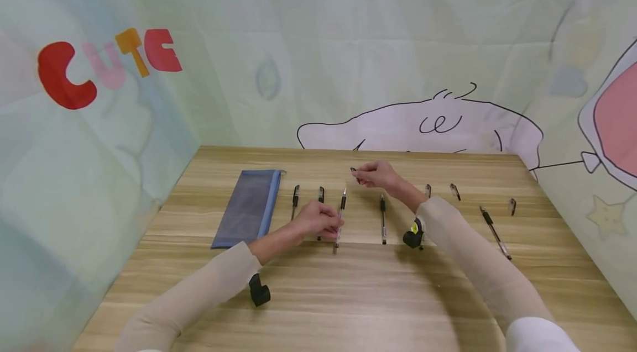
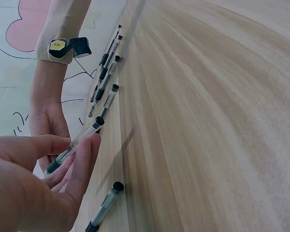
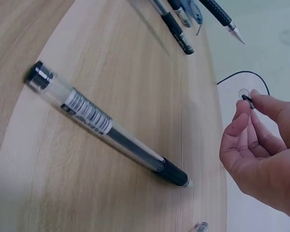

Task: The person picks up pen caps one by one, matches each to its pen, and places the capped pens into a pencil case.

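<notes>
My left hand (image 1: 314, 220) pinches a clear-barrelled gel pen (image 1: 342, 203) just above the table. The pen's tip is bare and points away from me, with a black grip below it. In the left wrist view the thumb and fingers of the left hand (image 2: 43, 179) hold its barrel. Farther back, my right hand (image 1: 379, 175) pinches a small clear-and-black pen cap (image 1: 355, 175) between thumb and fingertips, apart from the pen. The right wrist view shows this cap (image 3: 247, 99) at the fingertips, and an uncapped pen (image 3: 111, 130) lying beneath that hand.
A blue mesh zip pouch (image 1: 246, 208) lies at the left. Capped pens (image 1: 296, 197) lie beside it. An uncapped pen (image 1: 383, 219) rests mid-table, and another uncapped pen (image 1: 495, 233) lies right. Loose caps (image 1: 455, 192) are scattered behind. A printed cloth wall (image 1: 239, 92) borders the table.
</notes>
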{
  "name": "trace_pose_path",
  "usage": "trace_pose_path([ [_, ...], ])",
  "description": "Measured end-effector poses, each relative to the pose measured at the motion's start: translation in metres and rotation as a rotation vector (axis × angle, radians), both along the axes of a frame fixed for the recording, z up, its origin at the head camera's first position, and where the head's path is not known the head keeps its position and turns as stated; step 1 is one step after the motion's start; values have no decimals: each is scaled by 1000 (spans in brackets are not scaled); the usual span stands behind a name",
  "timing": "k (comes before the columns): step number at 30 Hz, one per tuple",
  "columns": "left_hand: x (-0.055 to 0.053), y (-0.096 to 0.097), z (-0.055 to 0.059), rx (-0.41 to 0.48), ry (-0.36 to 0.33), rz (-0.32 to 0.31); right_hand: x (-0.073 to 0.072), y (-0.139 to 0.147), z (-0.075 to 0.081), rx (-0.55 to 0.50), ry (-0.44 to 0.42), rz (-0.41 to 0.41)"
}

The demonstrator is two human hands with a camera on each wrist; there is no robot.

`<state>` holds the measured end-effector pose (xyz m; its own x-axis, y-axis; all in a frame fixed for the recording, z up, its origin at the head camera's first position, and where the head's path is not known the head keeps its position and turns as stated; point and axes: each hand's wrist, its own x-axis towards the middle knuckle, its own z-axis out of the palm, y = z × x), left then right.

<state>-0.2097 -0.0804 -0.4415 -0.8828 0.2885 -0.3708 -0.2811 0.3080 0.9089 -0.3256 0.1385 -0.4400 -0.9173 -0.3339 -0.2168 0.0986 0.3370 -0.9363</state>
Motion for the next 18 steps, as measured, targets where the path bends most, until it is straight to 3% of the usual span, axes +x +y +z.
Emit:
trace_pose_path([
  [8,-1,2,1,5,8,-3,2,0,4,-87,-35,50],
  [18,1,3,2,8,26,-18,8,-1,10,-83,-24,162],
])
